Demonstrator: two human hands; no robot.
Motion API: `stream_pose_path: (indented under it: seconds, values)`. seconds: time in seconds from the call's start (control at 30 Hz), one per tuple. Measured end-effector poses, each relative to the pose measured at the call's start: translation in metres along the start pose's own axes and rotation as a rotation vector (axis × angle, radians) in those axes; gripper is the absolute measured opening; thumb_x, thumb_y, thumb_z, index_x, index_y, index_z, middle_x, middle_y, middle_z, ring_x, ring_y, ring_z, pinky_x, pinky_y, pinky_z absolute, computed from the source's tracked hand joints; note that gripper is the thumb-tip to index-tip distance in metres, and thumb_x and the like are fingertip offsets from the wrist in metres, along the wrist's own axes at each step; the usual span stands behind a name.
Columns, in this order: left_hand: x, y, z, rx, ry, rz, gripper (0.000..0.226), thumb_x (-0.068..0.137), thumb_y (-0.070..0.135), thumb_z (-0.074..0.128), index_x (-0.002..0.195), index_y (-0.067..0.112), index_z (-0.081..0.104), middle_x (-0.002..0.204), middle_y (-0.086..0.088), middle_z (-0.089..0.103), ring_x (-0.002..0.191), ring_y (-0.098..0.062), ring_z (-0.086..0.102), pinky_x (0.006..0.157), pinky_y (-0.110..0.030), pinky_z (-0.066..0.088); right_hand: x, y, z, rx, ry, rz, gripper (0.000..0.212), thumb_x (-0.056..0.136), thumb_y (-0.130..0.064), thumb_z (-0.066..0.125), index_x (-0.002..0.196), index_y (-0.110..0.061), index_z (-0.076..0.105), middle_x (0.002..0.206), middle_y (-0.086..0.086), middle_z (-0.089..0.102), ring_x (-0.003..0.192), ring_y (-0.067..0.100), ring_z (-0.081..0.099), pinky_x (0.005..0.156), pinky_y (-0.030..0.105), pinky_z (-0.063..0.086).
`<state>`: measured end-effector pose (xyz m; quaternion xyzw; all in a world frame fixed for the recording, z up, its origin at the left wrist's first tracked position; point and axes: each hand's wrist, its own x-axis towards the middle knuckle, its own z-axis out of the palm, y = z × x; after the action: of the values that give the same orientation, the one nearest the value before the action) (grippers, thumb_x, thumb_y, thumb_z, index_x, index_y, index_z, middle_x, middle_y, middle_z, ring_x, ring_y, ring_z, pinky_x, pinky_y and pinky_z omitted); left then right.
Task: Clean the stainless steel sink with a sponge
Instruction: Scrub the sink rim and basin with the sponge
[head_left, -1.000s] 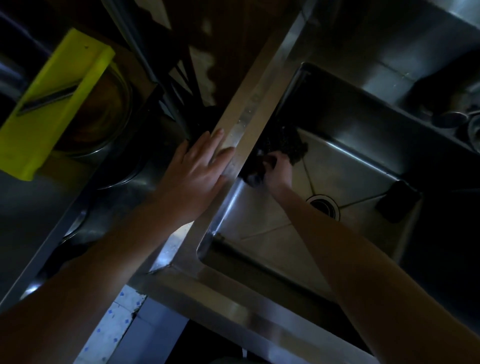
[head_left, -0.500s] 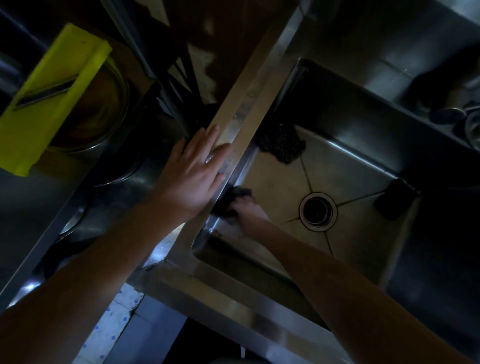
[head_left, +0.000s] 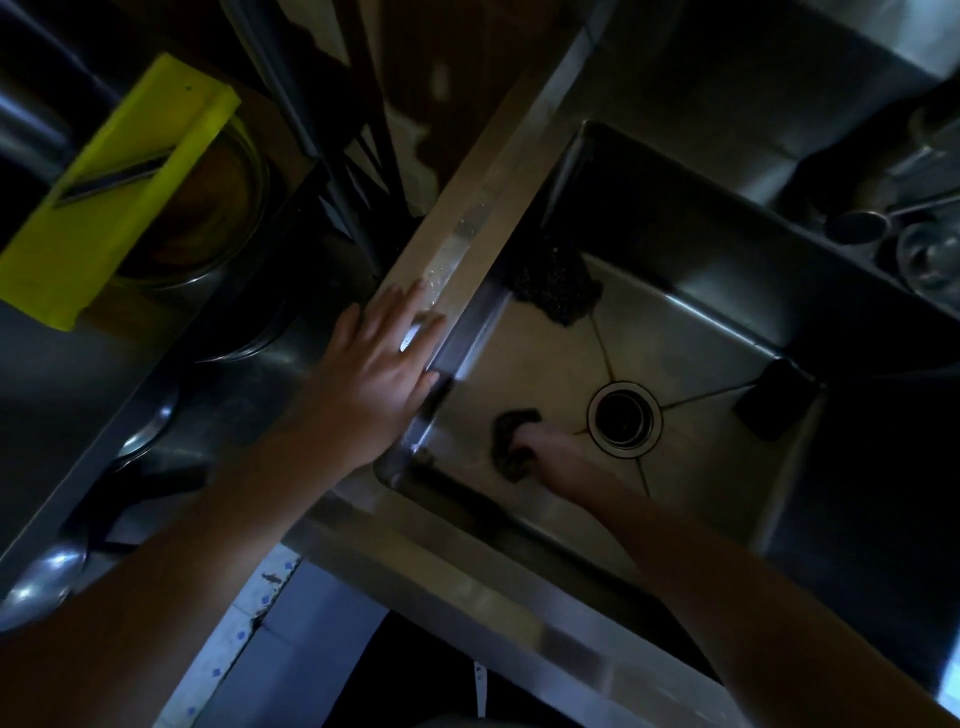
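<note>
The stainless steel sink fills the right half of the dim view, its drain in the middle of the basin floor. My right hand is down in the basin just left of the drain, gripping a dark sponge against the floor. My left hand rests flat with straight fingers on the sink's left rim.
A dark scouring pad lies in the basin's far left corner. A black block leans in the right corner. A yellow slicer rests over a bowl at the left. Metal cups stand at the right.
My right hand has slid the sponge from the far left corner along the left wall, then out toward the drain. My left hand has stayed on the rim.
</note>
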<state>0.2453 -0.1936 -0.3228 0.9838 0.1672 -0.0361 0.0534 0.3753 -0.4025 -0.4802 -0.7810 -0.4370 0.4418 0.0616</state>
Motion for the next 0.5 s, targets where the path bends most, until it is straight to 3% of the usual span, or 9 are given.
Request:
stream_pose_path:
  seconds: [0.07, 0.23, 0.33, 0.5]
  values:
    - [-0.006, 0.001, 0.002, 0.001, -0.01, -0.011, 0.049, 0.087, 0.031, 0.053, 0.132, 0.014, 0.045, 0.149, -0.015, 0.033, 0.135, -0.036, 0.034, 0.1, -0.054, 0.035, -0.006, 0.018, -0.007, 0.001, 0.108, 0.106, 0.03, 0.088, -0.015, 0.057, 0.118, -0.016, 0.06, 0.129, 0.007, 0.057, 0.118, 0.025, 0.054, 0.099, 0.035, 0.044]
    - [-0.025, 0.005, 0.006, 0.026, -0.026, -0.028, 0.048, 0.09, 0.035, 0.043, 0.134, 0.016, 0.042, 0.151, -0.015, 0.028, 0.135, -0.033, 0.032, 0.103, -0.051, 0.032, -0.014, 0.04, -0.022, 0.187, 0.38, 0.271, 0.023, 0.087, -0.007, 0.059, 0.109, -0.009, 0.062, 0.12, 0.012, 0.06, 0.109, 0.031, 0.058, 0.087, 0.037, 0.049]
    - [-0.035, 0.009, 0.005, 0.027, -0.02, -0.042, 0.048, 0.09, 0.038, 0.039, 0.133, 0.016, 0.041, 0.151, -0.015, 0.027, 0.134, -0.03, 0.027, 0.103, -0.05, 0.033, -0.013, 0.035, -0.022, 0.199, 0.336, 0.266, 0.024, 0.089, -0.01, 0.059, 0.113, -0.009, 0.06, 0.121, 0.013, 0.059, 0.11, 0.031, 0.057, 0.089, 0.036, 0.047]
    - [-0.048, 0.029, 0.004, -0.04, -0.033, -0.102, 0.049, 0.087, 0.033, 0.049, 0.131, 0.014, 0.048, 0.149, -0.018, 0.033, 0.134, -0.036, 0.035, 0.104, -0.053, 0.034, -0.021, 0.017, -0.006, 0.032, 0.094, 0.063, 0.028, 0.085, -0.014, 0.064, 0.113, -0.014, 0.06, 0.125, 0.007, 0.058, 0.114, 0.027, 0.053, 0.095, 0.035, 0.043]
